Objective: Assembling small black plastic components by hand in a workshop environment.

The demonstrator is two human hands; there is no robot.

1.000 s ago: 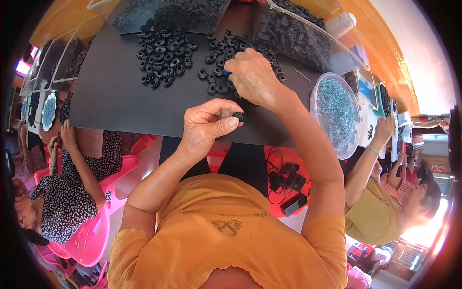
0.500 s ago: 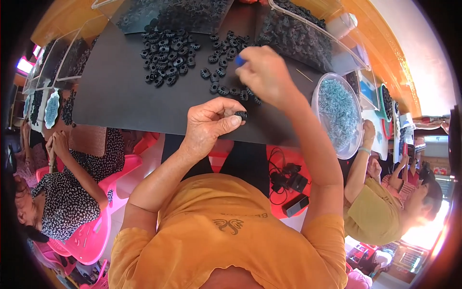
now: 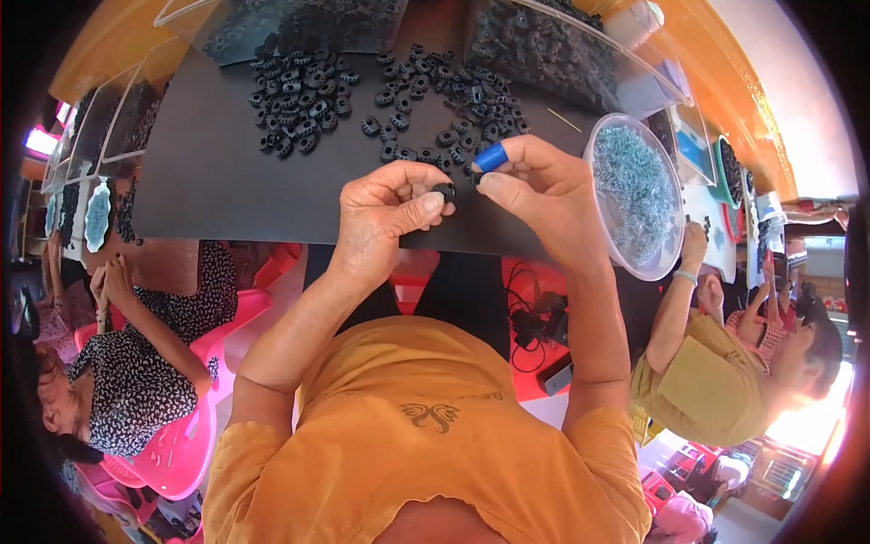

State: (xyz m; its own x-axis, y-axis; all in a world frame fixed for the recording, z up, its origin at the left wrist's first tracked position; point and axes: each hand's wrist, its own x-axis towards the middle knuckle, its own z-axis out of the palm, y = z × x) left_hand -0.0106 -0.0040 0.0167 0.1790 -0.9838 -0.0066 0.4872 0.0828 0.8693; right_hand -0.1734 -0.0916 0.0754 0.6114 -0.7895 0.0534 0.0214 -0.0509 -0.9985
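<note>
My left hand [image 3: 385, 208] is closed, with a small black plastic clip piece [image 3: 445, 191] pinched between its thumb and fingers above the table's near edge. Just to the right, my right hand [image 3: 544, 195] is closed too. It wears a blue finger cover [image 3: 490, 158] on a fingertip, and a small dark piece [image 3: 478, 179] shows between that finger and the thumb. The two hands are close together but apart. Beyond them lie loose black clip pieces, one pile [image 3: 299, 100] at the left and a looser spread [image 3: 476, 100] at the right.
A clear round tub [image 3: 675, 227] of tiny blue-silver, spring-like parts stands right of my right hand. Clear bins [image 3: 544, 68] of black pieces line the dark table's [image 3: 217, 172] far side. A thin stick [image 3: 564, 120] lies nearby. People sit working on both sides.
My right hand has come back from the loose pieces toward my left hand, and a small dark piece now shows in its pinch. The left hand keeps its clip piece.
</note>
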